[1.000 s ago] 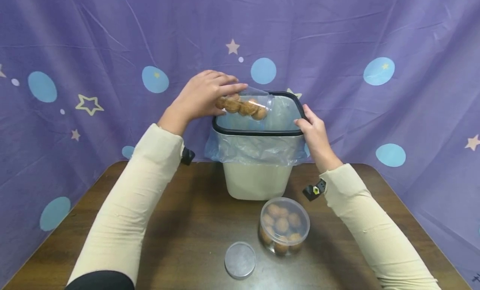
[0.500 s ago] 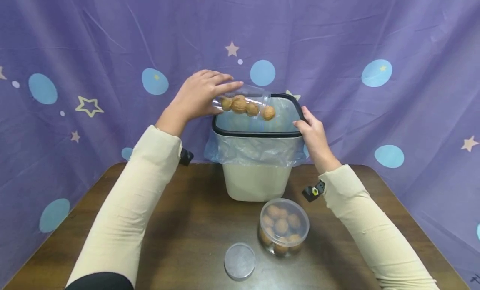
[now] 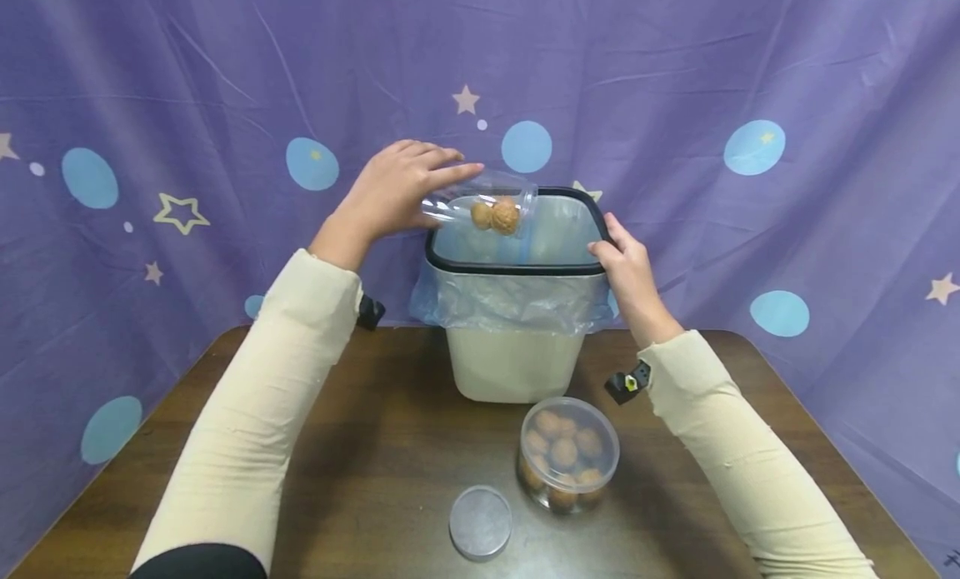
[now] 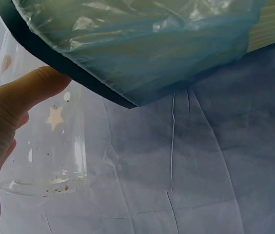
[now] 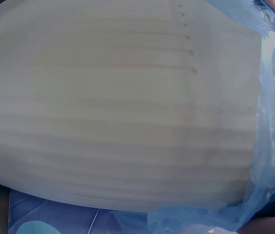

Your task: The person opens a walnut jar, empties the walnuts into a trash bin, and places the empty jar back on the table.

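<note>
A clear plastic jar (image 3: 452,206), tipped on its side with its mouth to the right, is gripped by my left hand (image 3: 397,187) over the trash bin (image 3: 513,366). A couple of walnuts (image 3: 506,217) lie inside near the mouth. In the left wrist view, small crumbs cling to the base of the jar (image 4: 54,161). My right hand (image 3: 636,279) holds the bin's black rim (image 3: 517,268) at its right side, thumb on the inner side. A blue plastic bag (image 3: 517,302) lines the bin and folds over its outside. The bin's bottom is hidden.
On the brown table (image 3: 390,479), a round clear tub (image 3: 568,458) of walnuts with a translucent lid stands in front of the bin. Left of it lies a round lid (image 3: 481,522). A purple curtain (image 3: 637,79) hangs behind.
Walnuts have slid along the tilted jar and out of its mouth, one passing the mouth half a second ago. Fewer walnuts show in it now. Both hands have stayed nearly in place.
</note>
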### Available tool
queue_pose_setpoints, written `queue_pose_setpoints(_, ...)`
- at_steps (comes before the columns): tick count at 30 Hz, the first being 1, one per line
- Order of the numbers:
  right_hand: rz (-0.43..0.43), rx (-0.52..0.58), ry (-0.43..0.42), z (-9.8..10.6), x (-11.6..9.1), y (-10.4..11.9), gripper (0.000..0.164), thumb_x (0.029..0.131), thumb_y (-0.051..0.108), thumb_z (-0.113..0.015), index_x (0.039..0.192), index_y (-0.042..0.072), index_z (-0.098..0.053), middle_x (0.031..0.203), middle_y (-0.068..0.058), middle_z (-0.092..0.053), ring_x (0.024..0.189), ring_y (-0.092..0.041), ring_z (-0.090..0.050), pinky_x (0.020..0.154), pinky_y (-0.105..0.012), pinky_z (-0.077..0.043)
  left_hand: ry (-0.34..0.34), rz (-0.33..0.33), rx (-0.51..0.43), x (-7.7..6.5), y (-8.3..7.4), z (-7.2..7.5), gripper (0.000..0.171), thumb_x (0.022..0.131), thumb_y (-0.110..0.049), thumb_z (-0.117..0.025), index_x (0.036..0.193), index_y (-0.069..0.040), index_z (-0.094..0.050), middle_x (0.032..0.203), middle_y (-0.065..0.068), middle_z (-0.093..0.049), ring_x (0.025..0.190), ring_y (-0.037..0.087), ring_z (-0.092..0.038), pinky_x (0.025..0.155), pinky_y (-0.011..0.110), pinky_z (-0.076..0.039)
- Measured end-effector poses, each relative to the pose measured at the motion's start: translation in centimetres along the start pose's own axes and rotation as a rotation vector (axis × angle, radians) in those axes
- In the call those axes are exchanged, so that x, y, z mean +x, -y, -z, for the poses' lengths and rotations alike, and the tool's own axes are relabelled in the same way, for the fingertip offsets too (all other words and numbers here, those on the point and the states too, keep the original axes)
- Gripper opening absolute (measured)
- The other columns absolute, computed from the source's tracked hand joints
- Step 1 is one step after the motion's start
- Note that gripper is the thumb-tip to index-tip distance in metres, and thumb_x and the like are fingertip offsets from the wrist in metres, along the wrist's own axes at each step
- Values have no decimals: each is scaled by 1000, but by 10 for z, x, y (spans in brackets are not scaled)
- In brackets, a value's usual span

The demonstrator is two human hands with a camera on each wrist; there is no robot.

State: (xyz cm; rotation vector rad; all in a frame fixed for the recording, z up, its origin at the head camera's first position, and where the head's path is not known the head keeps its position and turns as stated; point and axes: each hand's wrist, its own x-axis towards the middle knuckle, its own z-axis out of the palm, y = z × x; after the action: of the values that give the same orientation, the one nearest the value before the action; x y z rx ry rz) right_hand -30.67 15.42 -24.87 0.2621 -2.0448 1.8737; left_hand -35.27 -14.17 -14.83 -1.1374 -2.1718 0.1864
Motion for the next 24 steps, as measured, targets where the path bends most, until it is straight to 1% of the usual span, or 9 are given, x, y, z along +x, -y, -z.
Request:
queue_pose_setpoints(3,-2,-7,-1,0,1,-1,66,85,10,-48,146,0,-25,153,-10,-26,139,-12,-23,113,-22,-20,8,4,15,0,0,0,80,64,-24,-87,136,-21,-52,129,12,-57,118,33,-51,101,46,-38)
queue_pose_setpoints(6,-3,-13,-4,1,1,-1,66,85,9,-48,146,-1,-25,153,-10,-25,140,-13,-23,113,-22,-19,15,23,29,1,-1,1,81,64,-25,-86,137,-22,-51,130,12,-56,119,33,-50,102,46,-37)
queue_pose_setpoints(12,1,-4,-5,1,1,0,66,85,10,-48,146,-1,-25,153,-10,-25,140,-13,-23,113,-22,-20,7,-4,-8,2,-4,2,80,66,-25,-85,137,-22,-50,130,11,-56,119,32,-50,102,47,-37)
queue_pose_setpoints(16,2,-3,-1,1,0,1,65,85,9,-48,146,0,-26,153,-9,-26,139,-12,-23,113,-22,-20,19,17,1,3,-5,1,80,65,-23,-86,137,-22,-51,130,11,-56,119,32,-50,102,46,-37)
queue_pose_setpoints(20,0,-10,-3,1,0,1,65,85,9,-48,146,0,-26,153,-9,-26,139,-12,-23,113,-22,-20,23,5,-32,3,-6,0,80,66,-24,-86,137,-21,-51,131,11,-56,119,32,-51,102,46,-37)
queue_pose_setpoints(24,3,-8,-6,1,-1,1,65,85,9,-48,146,0,-26,153,-10,-26,140,-12,-23,113,-22,-20,29,19,-4,3,-6,0,80,66,-24,-86,137,-22,-51,130,11,-56,119,32,-50,102,46,-37)
